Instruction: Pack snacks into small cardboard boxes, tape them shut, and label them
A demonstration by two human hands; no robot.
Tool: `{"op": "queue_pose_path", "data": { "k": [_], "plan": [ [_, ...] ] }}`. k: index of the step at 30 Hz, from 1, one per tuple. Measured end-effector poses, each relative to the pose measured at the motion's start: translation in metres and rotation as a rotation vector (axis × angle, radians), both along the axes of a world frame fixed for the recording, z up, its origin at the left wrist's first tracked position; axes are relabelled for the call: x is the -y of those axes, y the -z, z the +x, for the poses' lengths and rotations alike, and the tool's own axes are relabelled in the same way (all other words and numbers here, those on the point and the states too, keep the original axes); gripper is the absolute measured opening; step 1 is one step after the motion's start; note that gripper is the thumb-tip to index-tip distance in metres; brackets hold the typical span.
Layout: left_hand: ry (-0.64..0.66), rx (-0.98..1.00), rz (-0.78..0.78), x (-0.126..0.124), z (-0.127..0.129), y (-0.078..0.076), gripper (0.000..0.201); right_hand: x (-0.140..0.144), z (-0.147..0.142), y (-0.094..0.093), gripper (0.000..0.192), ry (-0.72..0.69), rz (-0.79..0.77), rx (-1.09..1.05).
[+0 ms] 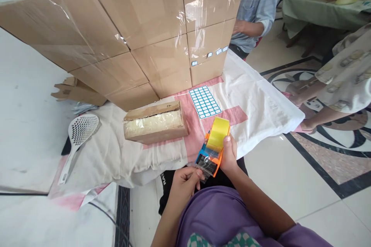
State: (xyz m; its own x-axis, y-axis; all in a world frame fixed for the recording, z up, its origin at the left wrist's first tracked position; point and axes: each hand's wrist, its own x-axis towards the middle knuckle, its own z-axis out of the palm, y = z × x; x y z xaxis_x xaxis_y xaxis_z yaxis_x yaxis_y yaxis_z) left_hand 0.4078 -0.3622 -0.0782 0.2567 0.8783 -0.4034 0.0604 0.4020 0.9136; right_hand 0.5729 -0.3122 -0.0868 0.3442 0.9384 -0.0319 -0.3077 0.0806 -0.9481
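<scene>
The right hand (228,154) grips the orange tape dispenser (211,153) at six o'clock; the left hand (185,181) fingers pinch what seems the clear tape's end. The small box (155,122) at ten o'clock lies untaped, flap open.

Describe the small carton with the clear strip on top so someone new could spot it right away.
Start at the tall stack of taped cartons on the white cloth. In front of its base, left of the sticker sheet, lies one small carton. Unlike the stacked ones, it lies alone and low, and pale contents show through clear film along its top.
</scene>
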Motion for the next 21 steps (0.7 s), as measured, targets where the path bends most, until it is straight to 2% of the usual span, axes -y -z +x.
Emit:
{"op": "queue_pose_path", "data": {
  "k": [8, 12, 15, 21],
  "plan": [
    [0.025, 0.033, 0.110, 0.020, 0.007, 0.001, 0.055, 0.030, -0.002, -0.013, 0.051, 0.005, -0.129, -0.180],
    [0.018, 0.042, 0.120, 0.031, 0.016, 0.008, 0.055, 0.040, 0.008, -0.010, 0.048, 0.080, -0.081, -0.130],
    [0.008, 0.056, 0.123, 0.040, 0.021, 0.013, 0.055, 0.046, 0.012, -0.005, 0.049, 0.063, -0.087, -0.138],
    [0.019, 0.035, 0.087, 0.046, 0.027, 0.009, 0.060, 0.051, 0.016, 0.001, 0.052, 0.037, -0.160, -0.256]
  ]
}}
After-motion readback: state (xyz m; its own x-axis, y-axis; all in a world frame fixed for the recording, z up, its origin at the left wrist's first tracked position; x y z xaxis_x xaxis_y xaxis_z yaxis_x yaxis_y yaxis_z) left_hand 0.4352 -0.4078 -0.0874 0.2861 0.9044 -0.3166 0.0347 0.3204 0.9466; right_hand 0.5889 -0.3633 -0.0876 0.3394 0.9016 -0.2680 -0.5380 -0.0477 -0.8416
